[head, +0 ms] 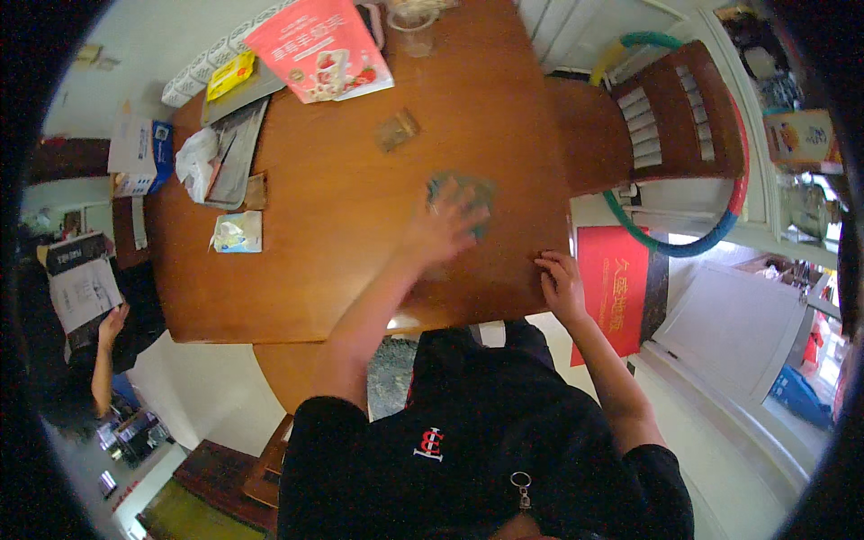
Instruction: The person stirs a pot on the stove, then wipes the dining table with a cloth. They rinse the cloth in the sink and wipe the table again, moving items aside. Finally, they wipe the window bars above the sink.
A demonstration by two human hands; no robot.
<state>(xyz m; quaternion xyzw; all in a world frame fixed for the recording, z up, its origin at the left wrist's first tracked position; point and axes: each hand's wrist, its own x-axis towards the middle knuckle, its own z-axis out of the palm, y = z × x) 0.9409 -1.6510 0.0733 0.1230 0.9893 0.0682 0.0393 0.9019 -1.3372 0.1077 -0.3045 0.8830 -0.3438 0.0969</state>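
Note:
My left hand [445, 226], blurred, presses on a green cloth [480, 189] lying on the wooden table [324, 202], the cloth showing around and between its fingers. My right hand [561, 280] rests at the table's right front edge with loosely bent fingers and nothing in it. Beyond my left hand lies a small brownish packet [397, 130], its contents too blurred to tell. Near the far edge, a pink and white snack pouch [324, 50] stands beside a clear plastic container [413, 30].
On the left of the table are a tissue pack [239, 233], a grey tray [236, 165], a white plastic bag [196, 165] and a yellow packet [231, 75]. A wooden chair [675, 121] with a hoop stands right. At far left, another person's hand [113, 324] touches a box.

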